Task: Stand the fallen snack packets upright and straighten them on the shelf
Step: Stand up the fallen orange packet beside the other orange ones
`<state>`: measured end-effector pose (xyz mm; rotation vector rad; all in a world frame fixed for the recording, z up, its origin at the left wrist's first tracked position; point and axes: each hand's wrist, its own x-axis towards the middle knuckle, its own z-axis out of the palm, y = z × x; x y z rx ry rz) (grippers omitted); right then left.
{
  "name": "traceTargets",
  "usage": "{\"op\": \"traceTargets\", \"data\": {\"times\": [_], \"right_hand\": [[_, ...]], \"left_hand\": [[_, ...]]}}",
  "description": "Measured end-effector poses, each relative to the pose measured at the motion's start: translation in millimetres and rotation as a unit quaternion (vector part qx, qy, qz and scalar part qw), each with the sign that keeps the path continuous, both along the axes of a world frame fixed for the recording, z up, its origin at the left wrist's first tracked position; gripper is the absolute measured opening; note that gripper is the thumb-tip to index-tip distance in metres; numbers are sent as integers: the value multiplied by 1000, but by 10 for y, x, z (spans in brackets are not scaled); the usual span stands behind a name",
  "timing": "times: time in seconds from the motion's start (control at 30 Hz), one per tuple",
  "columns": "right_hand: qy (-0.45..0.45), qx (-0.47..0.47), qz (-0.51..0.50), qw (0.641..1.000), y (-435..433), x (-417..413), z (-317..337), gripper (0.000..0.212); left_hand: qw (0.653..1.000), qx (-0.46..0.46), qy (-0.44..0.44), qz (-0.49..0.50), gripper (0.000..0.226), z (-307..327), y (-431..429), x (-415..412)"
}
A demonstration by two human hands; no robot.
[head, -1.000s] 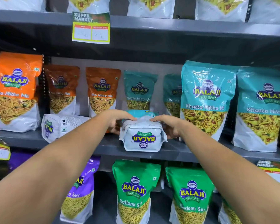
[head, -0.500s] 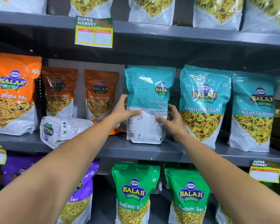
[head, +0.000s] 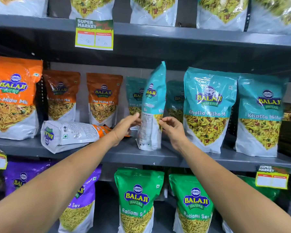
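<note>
A teal Khatta Mitha packet stands upright on the grey middle shelf, turned edge-on so its side faces me. My left hand touches its left side with fingers extended. My right hand pinches its right edge. An orange Mitha Mix packet lies fallen on its side to the left, its white bottom toward me and its far end hidden behind my left hand.
Upright orange packets stand to the left and upright teal packets to the right. Green and purple packets fill the shelf below. A price tag hangs from the upper shelf edge.
The teal packet was lying flat with its bottom toward me; both hands raised it upright showing its back, then turned it edge-on.
</note>
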<state>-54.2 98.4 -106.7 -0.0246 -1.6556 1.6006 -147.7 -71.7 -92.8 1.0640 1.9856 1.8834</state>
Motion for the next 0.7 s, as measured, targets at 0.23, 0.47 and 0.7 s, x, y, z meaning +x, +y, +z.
{"op": "traceTargets", "data": {"times": [0.23, 0.47, 0.7], "right_hand": [[-52, -81, 28, 995, 8, 10, 19, 27], [-63, -60, 104, 991, 192, -27, 89, 49], [-84, 6, 74, 994, 255, 9, 26, 50]], "left_hand": [[998, -50, 35, -9, 59, -61, 63, -65], [999, -32, 1, 17, 45, 97, 87, -235], [996, 36, 0, 81, 46, 7, 194, -217]]}}
